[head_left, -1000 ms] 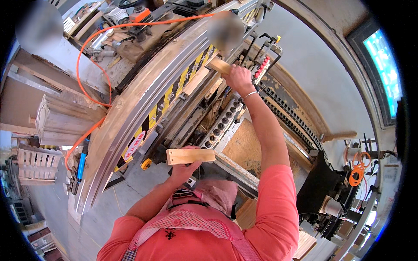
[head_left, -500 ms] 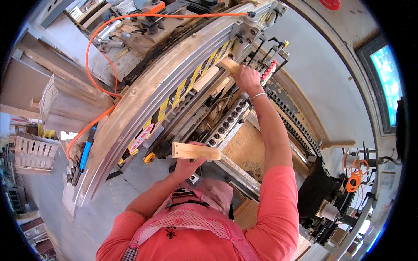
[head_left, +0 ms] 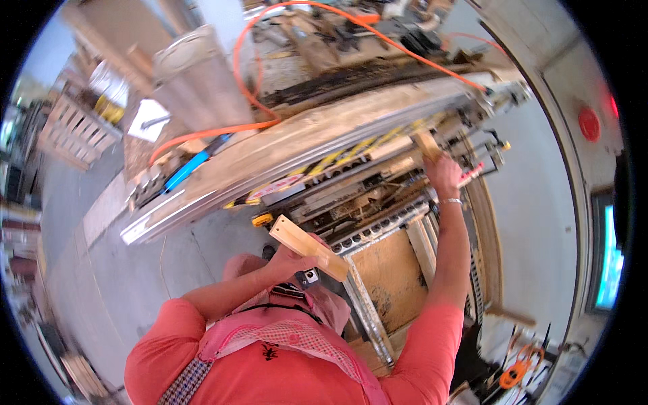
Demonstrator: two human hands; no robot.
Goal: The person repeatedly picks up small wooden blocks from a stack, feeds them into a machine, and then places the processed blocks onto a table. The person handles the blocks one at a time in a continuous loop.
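My left hand (head_left: 293, 263) is closed around a pale wooden block (head_left: 304, 246) in front of my body. Two small dark holes show at the block's upper left end, and its other end slants down to the right. With my right arm stretched out, my right hand (head_left: 443, 175) grips a second wooden piece (head_left: 425, 143) at the far side of the machine, beside the yellow-and-black striped strip (head_left: 337, 156). The fingertips of that hand are partly hidden.
A long machine beam (head_left: 297, 138) crosses ahead, with an orange hose (head_left: 223, 126) and a blue tool (head_left: 196, 162) by it. A row of black round fittings (head_left: 368, 233) borders a wooden panel (head_left: 391, 270). At right are a lit screen (head_left: 611, 250) and red button (head_left: 588, 125).
My view has turned, swinging the machine to a flatter angle. The block in my left hand has gone from nearly level to slanting down rightward. My right hand keeps its wooden piece.
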